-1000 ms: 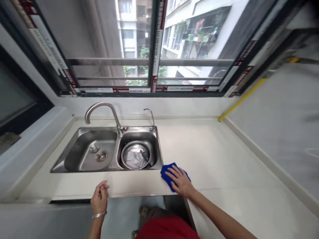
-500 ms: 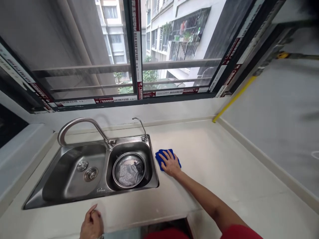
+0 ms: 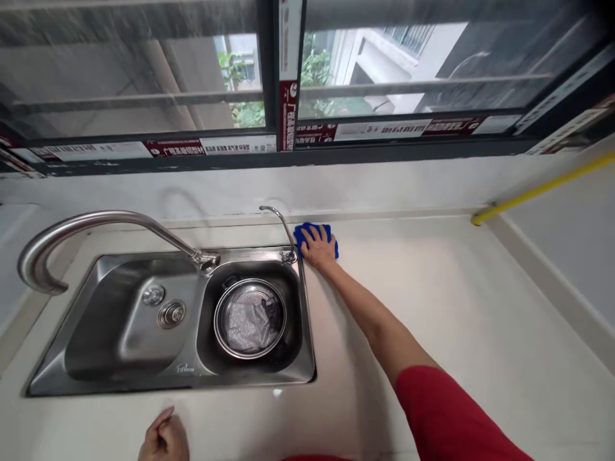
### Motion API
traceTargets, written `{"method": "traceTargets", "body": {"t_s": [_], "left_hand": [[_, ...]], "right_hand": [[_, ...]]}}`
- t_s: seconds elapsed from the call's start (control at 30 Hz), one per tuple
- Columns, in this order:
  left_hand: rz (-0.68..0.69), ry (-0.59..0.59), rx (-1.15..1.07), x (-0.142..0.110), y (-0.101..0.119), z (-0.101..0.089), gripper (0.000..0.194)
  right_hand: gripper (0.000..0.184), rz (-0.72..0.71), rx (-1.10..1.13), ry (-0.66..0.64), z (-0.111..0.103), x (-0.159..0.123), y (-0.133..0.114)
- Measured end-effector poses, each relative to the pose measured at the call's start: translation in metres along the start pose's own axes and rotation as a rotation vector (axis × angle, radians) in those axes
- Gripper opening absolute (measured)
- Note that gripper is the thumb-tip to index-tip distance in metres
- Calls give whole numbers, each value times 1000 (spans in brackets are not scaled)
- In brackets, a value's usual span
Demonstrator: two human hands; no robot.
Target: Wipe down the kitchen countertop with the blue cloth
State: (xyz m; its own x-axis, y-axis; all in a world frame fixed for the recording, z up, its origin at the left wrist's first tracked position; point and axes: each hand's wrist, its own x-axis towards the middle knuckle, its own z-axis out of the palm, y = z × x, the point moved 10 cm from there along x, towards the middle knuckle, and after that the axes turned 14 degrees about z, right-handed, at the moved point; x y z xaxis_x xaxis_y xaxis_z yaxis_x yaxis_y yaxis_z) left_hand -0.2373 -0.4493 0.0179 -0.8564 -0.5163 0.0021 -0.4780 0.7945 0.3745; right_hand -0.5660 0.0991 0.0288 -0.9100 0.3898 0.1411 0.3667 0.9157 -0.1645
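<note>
My right hand (image 3: 319, 248) presses down on a folded blue cloth (image 3: 312, 232), its fingers spread over the top. The cloth lies on the pale countertop (image 3: 413, 288), against the back edge by the wall and just right of the small thin tap (image 3: 283, 224). In front of the double sink (image 3: 192, 378), my left hand (image 3: 164, 438) rests at the counter's front with its fingers curled in, and nothing shows in it. In the right basin stands a round metal pot (image 3: 218, 333) with a perforated insert and a crumpled clear plastic bag (image 3: 247, 325).
A large curved faucet (image 3: 110, 218) arches over the left basin. Behind the counter runs a low white wall under a dark-framed window (image 3: 192, 160). A yellow pipe (image 3: 542, 192) comes down to the counter's back right corner.
My right hand has slid the blue cloth away from me along the sink's right side to the back edge. My left hand stays near the counter's front. The view has tilted down and come closer.
</note>
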Motion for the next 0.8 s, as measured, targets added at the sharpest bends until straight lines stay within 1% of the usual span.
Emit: {"method": "traceTargets", "body": {"t_s": [0.07,0.13,0.17,0.23,0.37,0.5,0.67,0.8], "left_hand": [[-16,-6,8,-1,5,-1,43],[-47,-17,26,-2,7,-3,45],[-63,-29,36,-2,7,-4,45],[-91,-60,35,-3,6,-4,46],[-89,-124,-46,-2,4,-1,46],[-30,-87,-87,-3,4,-2,48],[27,-46,-158,-5,4,-4,46],[69,-27,-185,-3,2,-5,43]], "right_hand": [[54,43,-18,-10,7,18,-4],[54,74,-25,-11,8,26,-7],[55,71,-25,-8,7,25,-9],[55,25,-26,-6,2,14,-14],[58,-55,-104,-77,-4,-30,-22],[57,-100,-182,-121,-9,-80,-36],[54,-198,-235,-166,-16,-126,-58],[48,-310,-236,-200,-29,-167,-58]]}}
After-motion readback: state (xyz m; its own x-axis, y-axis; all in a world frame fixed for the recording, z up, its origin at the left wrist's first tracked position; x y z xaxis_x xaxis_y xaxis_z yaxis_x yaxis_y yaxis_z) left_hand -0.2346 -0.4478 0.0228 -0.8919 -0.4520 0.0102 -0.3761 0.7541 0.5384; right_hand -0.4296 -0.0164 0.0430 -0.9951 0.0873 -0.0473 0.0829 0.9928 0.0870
